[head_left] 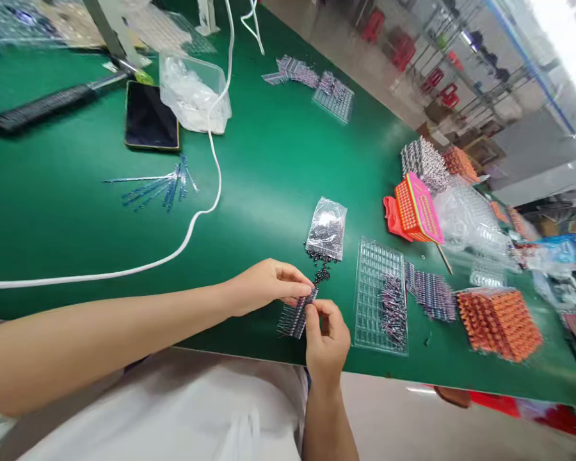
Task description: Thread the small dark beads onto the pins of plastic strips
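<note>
A grey row of small parts with thin wire leads lies at the table's near edge, partly hidden by my fingers. My left hand reaches in from the left, thumb and fingertips pinched at the row's upper end; anything tiny between them is hidden. At the row's right side, my right hand is closed, with thumb and index finger gripping its edge. Just beyond my fingertips, small black pieces spill from a clear plastic bag. To the right is a clear compartment tray holding a heap of wired parts.
More wired rows and an orange stack stand right, behind them an orange-pink basket. A white cable crosses the left side, near blue-tinted strips, a phone, a hammer and a plastic tub.
</note>
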Available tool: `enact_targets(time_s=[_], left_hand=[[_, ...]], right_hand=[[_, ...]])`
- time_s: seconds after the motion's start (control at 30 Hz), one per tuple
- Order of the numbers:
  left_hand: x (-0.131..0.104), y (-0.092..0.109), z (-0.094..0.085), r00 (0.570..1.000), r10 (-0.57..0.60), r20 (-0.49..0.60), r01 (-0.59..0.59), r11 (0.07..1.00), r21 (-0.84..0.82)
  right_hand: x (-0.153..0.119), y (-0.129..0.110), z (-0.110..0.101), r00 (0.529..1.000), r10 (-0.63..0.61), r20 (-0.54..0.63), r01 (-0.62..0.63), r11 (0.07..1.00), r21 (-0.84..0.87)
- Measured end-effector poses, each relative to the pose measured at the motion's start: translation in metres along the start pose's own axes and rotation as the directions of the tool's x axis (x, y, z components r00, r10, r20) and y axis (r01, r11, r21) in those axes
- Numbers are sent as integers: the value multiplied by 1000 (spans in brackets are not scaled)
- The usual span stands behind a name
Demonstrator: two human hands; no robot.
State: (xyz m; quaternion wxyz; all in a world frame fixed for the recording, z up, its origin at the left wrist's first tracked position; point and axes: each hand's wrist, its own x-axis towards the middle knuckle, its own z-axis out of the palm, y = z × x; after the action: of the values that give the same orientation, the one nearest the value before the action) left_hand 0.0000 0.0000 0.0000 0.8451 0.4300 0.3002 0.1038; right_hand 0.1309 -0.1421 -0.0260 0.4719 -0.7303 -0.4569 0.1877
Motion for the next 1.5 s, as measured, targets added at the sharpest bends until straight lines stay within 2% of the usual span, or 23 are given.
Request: enact_targets(time_s=[0.1, 0.2, 0.3, 0.4, 0.5, 0.6, 0.7, 0.9, 1.0, 1.13, 1.3, 1.5], left_hand=[[4, 0, 0, 1000, 5, -3, -5, 1000, -24], [6, 2, -2, 997, 63, -51, -61, 998, 30], [5, 4, -5, 989, 96, -116, -86, 993, 87], [5, 5, -6, 989, 47, -137, -43, 999, 34], [8, 2, -7, 990, 36, -139, -32, 999, 29], [11, -2, -10, 987, 83, -140, -72, 994, 85], [13, -5, -12, 981, 143, -130, -124, 981, 148], [13, -5, -12, 977, 171, -125, -138, 963, 232], [12, -4, -11, 978, 166, -123, -134, 963, 235], [10, -2, -10, 979, 161, -125, -129, 964, 232], [10, 1, -9, 980, 153, -130, -117, 961, 252], [9, 1, -9, 978, 162, -135, -115, 946, 302]], right_hand=[[2, 1, -3, 998, -22, 59, 23, 1000, -16], [10, 4, -15, 994, -32, 107, 39, 997, -61], [23, 8, -31, 999, -25, 27, 30, 984, -176], [32, 11, -39, 997, -74, 5, 72, 951, -302], [33, 14, -35, 987, -130, 92, 155, 916, -370], [29, 19, -27, 969, -181, 168, 236, 884, -404], [24, 24, -25, 955, -231, 186, 289, 866, -408], [25, 22, -27, 970, -194, 144, 237, 879, -413], [30, 18, -27, 971, -150, 184, 218, 873, -437], [36, 16, -25, 952, -150, 265, 262, 848, -460], [40, 15, -22, 946, -148, 289, 273, 844, -461], [41, 15, -23, 965, -103, 240, 210, 855, -474]])
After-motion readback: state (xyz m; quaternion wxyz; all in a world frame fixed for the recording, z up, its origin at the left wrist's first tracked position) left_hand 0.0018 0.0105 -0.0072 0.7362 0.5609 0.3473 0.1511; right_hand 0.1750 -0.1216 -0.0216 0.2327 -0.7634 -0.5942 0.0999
